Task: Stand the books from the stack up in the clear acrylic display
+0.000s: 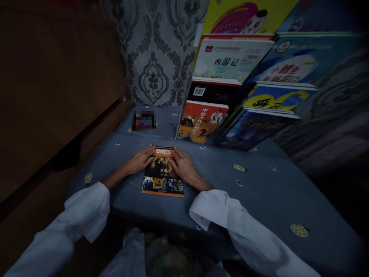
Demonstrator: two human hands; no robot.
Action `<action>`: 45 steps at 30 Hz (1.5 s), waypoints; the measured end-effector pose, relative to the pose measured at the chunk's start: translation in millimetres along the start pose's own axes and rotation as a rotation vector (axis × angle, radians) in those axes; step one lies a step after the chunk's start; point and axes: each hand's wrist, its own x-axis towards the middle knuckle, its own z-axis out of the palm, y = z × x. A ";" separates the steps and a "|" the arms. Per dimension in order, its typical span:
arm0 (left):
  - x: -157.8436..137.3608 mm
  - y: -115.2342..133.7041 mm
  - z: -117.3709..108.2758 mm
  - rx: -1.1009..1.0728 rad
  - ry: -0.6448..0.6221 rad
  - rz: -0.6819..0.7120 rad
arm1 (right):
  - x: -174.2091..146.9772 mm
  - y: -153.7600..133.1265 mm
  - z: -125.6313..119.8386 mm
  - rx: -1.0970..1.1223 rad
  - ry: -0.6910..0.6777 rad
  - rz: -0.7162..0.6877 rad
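A book (163, 169) with a lion on its cover lies face up on the dark blue cloth, small animal pictures along its lower edge. My left hand (140, 161) rests at its upper left edge, fingers stretched out and touching the cover's corner. Across from it, my right hand (184, 167) lies flat over the book's right side, with fingertips near the top edge. Both hands are open, and neither is wrapped round the book. Part of the title and the lion's right side are hidden under the right fingers.
Behind and to the right stand upright books in tiers, among them an orange book (200, 123) and a dark blue book (253, 129). A blurred-out small item (143, 120) lies at the back left. A wooden panel (57, 88) borders the left side; patterned wallpaper (154, 77) is behind.
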 end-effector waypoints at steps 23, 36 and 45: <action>36.5 10.0 9.3 0.066 -0.035 0.048 | 8.7 6.8 -0.3 0.059 -0.001 -0.004; 82.0 23.5 22.2 0.077 -0.098 0.217 | 6.8 -3.5 -10.7 0.013 0.039 0.015; 98.1 23.3 29.5 0.091 -0.116 0.263 | 0.7 4.5 -15.5 0.053 0.057 -0.028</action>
